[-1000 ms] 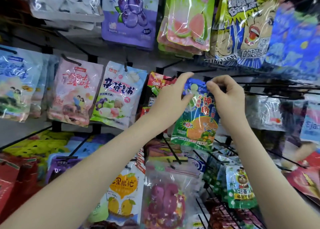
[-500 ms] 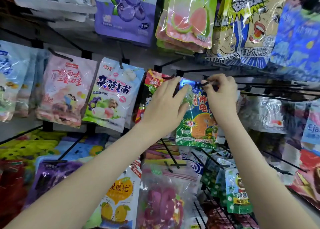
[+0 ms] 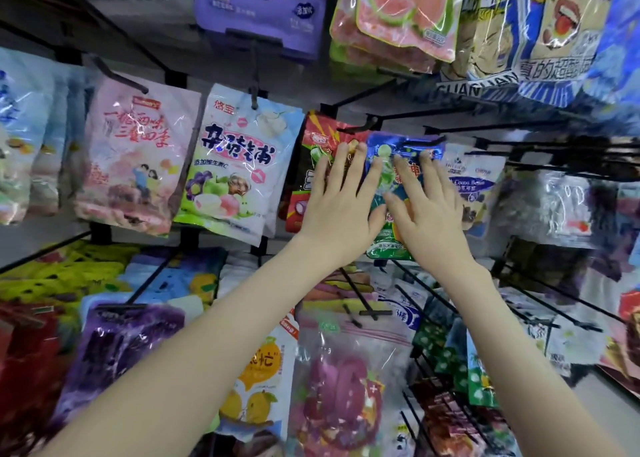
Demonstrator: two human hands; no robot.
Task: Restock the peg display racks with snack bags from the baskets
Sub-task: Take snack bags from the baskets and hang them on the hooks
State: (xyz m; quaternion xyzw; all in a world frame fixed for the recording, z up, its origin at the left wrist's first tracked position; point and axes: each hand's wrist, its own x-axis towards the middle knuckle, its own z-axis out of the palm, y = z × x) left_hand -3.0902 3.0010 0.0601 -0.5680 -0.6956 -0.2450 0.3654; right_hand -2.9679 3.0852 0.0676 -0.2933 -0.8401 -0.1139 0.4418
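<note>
Centre frame: left hand and right hand, fingers now released and flat, press the glossy blue-green plastic snack bag they pinched earlier.

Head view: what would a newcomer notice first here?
The left hand and right hand lie flat, side by side, on a blue-and-green snack bag at the rack's centre. A loud comic-face bag hangs at the upper right. Black pegs jut out just below the hands.
</note>
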